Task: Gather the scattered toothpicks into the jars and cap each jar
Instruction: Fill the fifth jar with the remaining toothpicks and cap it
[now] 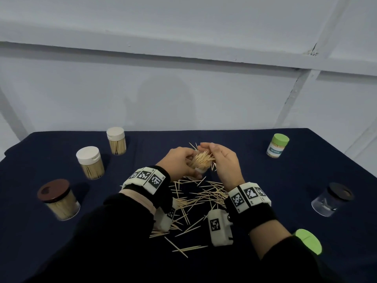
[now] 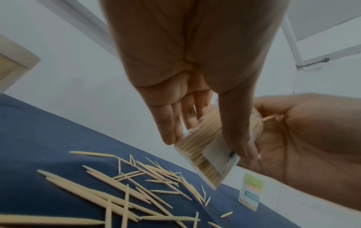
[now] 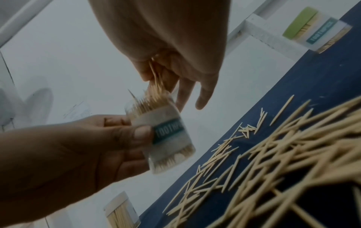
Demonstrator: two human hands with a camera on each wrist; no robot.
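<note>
My left hand (image 1: 188, 163) grips a clear, uncapped toothpick jar (image 1: 201, 167), tilted above the navy cloth; its label (image 3: 168, 132) shows in the right wrist view. A tuft of toothpicks (image 1: 204, 157) sticks out of its mouth. My right hand (image 1: 207, 149) hovers right over that mouth and pinches a small bunch of toothpicks (image 3: 155, 77), their lower ends among those in the jar. Many loose toothpicks (image 1: 197, 201) lie scattered on the cloth below and nearer to me. A loose green lid (image 1: 308, 241) lies at the near right.
Capped, filled jars stand to the left: beige lid (image 1: 115, 140), white lid (image 1: 89, 162), brown lid (image 1: 58, 199). A green-capped jar (image 1: 277, 146) stands far right. A black-capped clear jar (image 1: 332, 199) at the right looks nearly empty. A pale wall rises behind the table.
</note>
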